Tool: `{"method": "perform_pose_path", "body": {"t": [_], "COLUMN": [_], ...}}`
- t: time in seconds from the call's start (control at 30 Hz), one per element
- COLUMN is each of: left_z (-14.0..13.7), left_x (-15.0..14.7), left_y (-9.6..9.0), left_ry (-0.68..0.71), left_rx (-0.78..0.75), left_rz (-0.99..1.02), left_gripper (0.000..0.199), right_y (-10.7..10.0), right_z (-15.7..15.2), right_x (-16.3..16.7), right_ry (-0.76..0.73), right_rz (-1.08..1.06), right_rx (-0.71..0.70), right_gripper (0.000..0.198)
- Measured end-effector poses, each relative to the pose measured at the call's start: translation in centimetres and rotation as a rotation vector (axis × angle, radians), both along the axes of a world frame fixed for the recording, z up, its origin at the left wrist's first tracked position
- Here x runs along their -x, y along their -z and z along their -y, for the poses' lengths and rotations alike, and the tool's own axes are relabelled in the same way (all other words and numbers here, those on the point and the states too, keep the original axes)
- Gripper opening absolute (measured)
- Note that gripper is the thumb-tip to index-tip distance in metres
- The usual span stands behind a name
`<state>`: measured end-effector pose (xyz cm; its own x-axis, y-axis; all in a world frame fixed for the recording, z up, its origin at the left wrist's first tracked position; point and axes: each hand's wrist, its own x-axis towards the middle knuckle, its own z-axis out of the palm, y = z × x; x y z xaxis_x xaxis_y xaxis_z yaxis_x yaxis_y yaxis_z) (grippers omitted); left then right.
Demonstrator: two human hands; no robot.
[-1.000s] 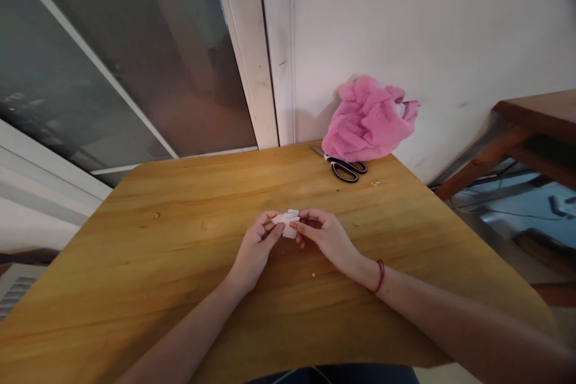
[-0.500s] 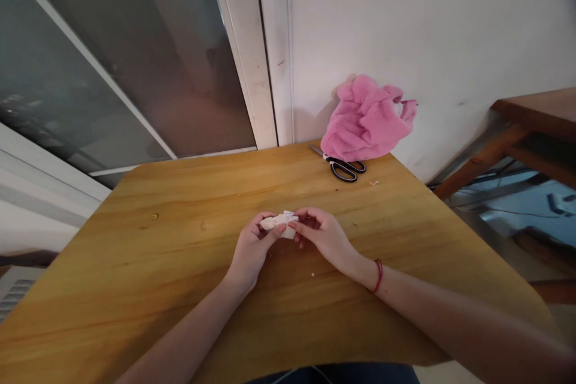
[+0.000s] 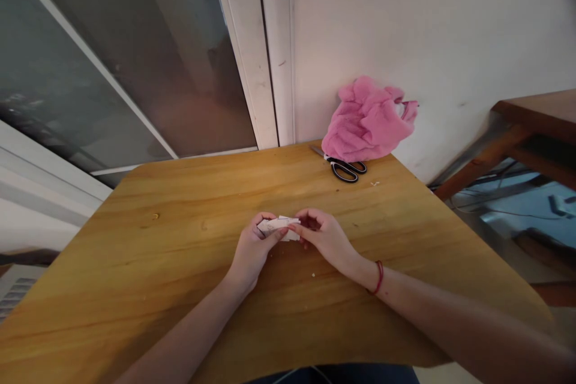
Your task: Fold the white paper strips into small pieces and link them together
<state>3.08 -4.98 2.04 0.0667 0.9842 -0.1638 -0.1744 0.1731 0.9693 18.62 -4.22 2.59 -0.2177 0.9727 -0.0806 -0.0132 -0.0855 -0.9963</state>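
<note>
A small folded piece of white paper is held between both hands above the middle of the table. My left hand pinches its left end, thumb in front and fingers behind. On the other end, my right hand grips with thumb and fingertips, and the two thumbs almost meet at the front. Faint dark lines show on the paper, and its edges look layered. The fingers behind it are partly hidden. A red string bracelet circles my right wrist.
Black-handled scissors lie at the back of the wooden table, beside a bunched pink fluffy cloth against the wall. Tiny white scraps and a small yellowish bit lie on the tabletop. A sliding glass door stands behind.
The paper has turned slightly between my fingers and now looks flatter and straighter, with its layered edges showing differently. Both hands stay in nearly the same place.
</note>
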Motion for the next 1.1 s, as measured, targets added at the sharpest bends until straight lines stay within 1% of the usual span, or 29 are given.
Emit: {"method": "perform_pose_path", "body": {"t": [0.1,0.17,0.33,0.4,0.47,0.57,0.67,0.83,0.97,1.03,1.1], "left_z": [-0.1,-0.2,-0.3,-0.3,-0.1,0.4,0.8,0.8,0.5,0.6,0.7], "left_x": [0.1,0.2,0.5,0.5,0.5,0.2,0.0,-0.3,-0.2,-0.1,0.0], "left_y": [0.2,0.2,-0.3,-0.6,-0.8,-0.8,-0.6,-0.2,-0.2,-0.4,-0.6], "left_ry": [-0.024,-0.038,-0.08,-0.055,0.0,0.103,0.143,0.136,0.12,0.091,0.041], "left_rx": [0.008,0.021,-0.009,-0.041,-0.074,-0.09,-0.108,-0.15,-0.116,-0.128,-0.175], "left_rz": [0.016,0.033,0.067,0.078,0.073,0.042,0.008,0.046,0.079,0.035,-0.058], "left_gripper": [0.031,0.031,0.029,0.025,0.018,0.014,0.014,0.021,0.028,0.029,0.026], "right_y": [0.0,0.1,0.2,0.3,0.3,0.4,0.4,0.1,0.2,0.3,0.4], "right_z": [-0.1,-0.3,-1.2,-1.4,-1.5,-1.1,-0.6,-0.3,-0.5,-0.5,-0.5], "right_x": [-0.1,-0.2,-0.7,-0.8,-0.8,-0.6,-0.2,-0.1,-0.2,-0.1,0.0], "right_ry": [-0.04,-0.029,0.1,0.137,0.138,0.101,0.044,0.036,0.05,0.042,0.038], "right_rz": [0.011,0.015,-0.013,0.002,0.033,0.086,0.092,0.057,0.019,0.009,0.01], "right_rx": [-0.005,-0.02,-0.027,-0.027,-0.025,-0.025,-0.039,-0.022,0.015,0.003,0.0], "right_gripper": [0.029,0.028,0.03,0.029,0.028,0.026,0.023,0.023,0.025,0.022,0.018]}}
